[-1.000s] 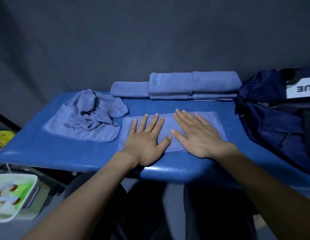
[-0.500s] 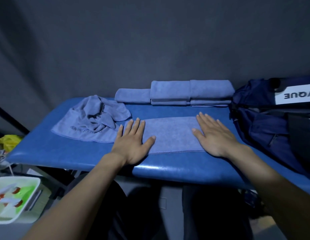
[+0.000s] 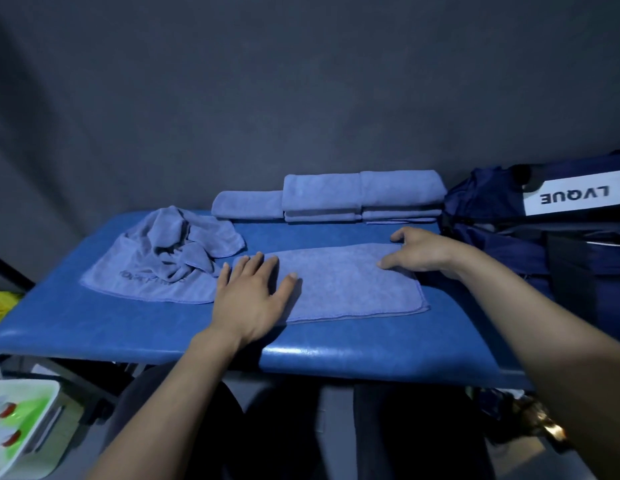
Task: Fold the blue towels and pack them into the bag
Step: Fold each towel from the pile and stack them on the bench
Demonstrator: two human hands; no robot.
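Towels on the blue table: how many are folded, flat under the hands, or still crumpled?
Folded towels at the back: 3 visible; any more beneath, cannot tell
Flat towel under the hands: 1
Crumpled towel: 1
Total: 5

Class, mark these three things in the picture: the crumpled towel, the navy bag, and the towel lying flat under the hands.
crumpled towel (image 3: 170, 251), head view, on its bunched middle.
navy bag (image 3: 488, 209), head view, on its upper left fabric.
flat towel (image 3: 346, 282), head view, on the bare middle between the hands.
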